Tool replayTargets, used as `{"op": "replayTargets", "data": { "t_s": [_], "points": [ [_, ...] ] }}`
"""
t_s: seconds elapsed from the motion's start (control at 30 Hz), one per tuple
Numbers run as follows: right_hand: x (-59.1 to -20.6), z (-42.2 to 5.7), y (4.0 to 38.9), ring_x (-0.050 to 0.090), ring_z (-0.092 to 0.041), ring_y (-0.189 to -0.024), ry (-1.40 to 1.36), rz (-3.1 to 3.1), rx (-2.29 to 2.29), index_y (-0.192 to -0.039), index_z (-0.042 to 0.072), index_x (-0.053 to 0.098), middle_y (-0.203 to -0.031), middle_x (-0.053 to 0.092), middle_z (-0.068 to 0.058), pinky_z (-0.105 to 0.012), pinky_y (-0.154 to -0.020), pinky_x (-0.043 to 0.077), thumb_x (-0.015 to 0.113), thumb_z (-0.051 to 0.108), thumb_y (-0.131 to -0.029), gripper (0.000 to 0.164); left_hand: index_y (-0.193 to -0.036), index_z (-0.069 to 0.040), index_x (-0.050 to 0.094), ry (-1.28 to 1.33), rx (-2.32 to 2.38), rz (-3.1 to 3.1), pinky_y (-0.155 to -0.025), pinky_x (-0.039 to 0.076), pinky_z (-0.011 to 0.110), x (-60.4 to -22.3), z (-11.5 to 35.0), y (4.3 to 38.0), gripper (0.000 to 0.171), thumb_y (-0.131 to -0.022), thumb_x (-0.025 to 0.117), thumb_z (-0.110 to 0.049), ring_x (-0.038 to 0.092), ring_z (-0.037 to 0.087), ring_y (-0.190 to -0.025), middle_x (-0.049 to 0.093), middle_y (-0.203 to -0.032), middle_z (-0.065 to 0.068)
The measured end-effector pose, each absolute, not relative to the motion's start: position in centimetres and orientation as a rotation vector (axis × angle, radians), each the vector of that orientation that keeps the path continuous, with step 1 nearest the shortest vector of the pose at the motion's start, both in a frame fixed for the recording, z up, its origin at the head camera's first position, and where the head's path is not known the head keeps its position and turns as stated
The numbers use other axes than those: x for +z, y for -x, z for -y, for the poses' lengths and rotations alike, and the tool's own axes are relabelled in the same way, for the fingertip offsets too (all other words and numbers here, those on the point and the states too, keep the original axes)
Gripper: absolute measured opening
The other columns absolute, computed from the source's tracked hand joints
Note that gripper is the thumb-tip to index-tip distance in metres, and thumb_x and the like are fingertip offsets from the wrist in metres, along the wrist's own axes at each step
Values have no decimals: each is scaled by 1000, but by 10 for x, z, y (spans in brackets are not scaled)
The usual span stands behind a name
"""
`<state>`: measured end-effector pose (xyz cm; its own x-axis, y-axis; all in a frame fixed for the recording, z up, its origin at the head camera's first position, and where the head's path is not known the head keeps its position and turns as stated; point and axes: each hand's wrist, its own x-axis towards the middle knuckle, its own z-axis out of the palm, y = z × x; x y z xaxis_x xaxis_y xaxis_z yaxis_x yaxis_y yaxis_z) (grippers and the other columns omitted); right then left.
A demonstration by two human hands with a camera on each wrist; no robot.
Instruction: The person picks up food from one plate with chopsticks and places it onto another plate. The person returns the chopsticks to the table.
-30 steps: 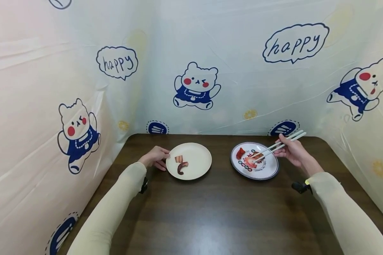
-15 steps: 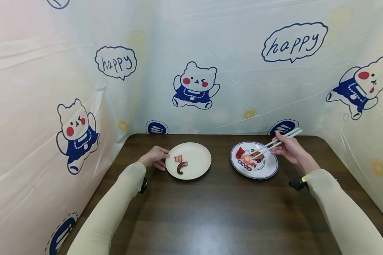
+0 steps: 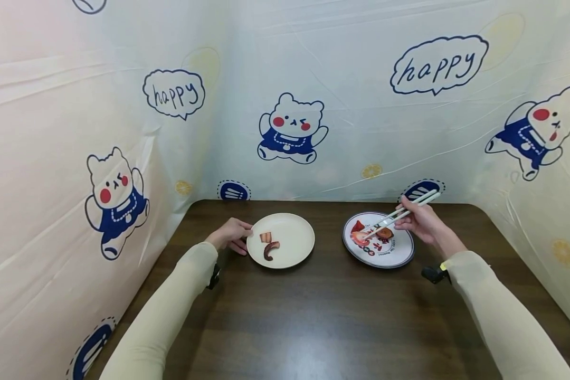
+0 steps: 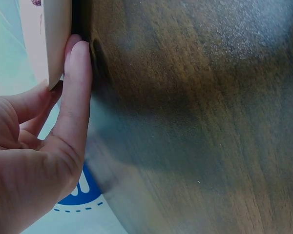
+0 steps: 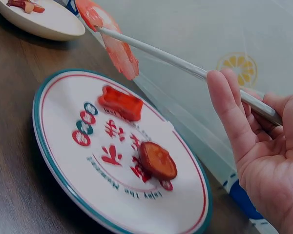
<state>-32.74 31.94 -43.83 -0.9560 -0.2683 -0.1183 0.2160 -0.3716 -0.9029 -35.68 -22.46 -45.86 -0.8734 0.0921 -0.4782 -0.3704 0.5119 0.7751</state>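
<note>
My right hand (image 3: 423,221) holds a pair of pale chopsticks (image 3: 404,211). At their tips a red-and-white piece of food that looks like a shrimp (image 5: 115,44) is raised above the blue-rimmed printed plate (image 5: 63,165). Still lying on that plate are a red block-shaped piece (image 5: 121,103) and a round brown piece like a mushroom cap (image 5: 158,161). My left hand (image 3: 229,235) grips the left rim of a cream plate (image 3: 292,243), thumb at the edge and fingers beneath. That plate bears a striped bacon-like piece (image 3: 266,237) and a curled dark-brown piece (image 3: 271,250).
Both plates are near the back of a dark wooden table (image 3: 304,316), with a gap between them. A printed curtain (image 3: 351,132) closes off the back and both sides. Each wrist wears a small black device (image 3: 434,274).
My right hand and the chopsticks have shifted left, carrying the shrimp-like piece toward the left side of the printed plate. My left hand keeps its place on the cream plate.
</note>
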Motion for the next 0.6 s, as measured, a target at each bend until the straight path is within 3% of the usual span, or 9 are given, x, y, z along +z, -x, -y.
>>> {"op": "replayTargets", "data": {
  "t_s": [0.6],
  "points": [
    [-429,-292,328,74,-19,-65,40,-1600,-2347,-105,-1,61,-76,71,-11,-33,-69,66,46,31,-114,36,-150,0,56,218,1330,-2302,-68,67,41,-457,224,355,42,-110,57,-11,73,26,-72,64,-125,22]
  ]
}}
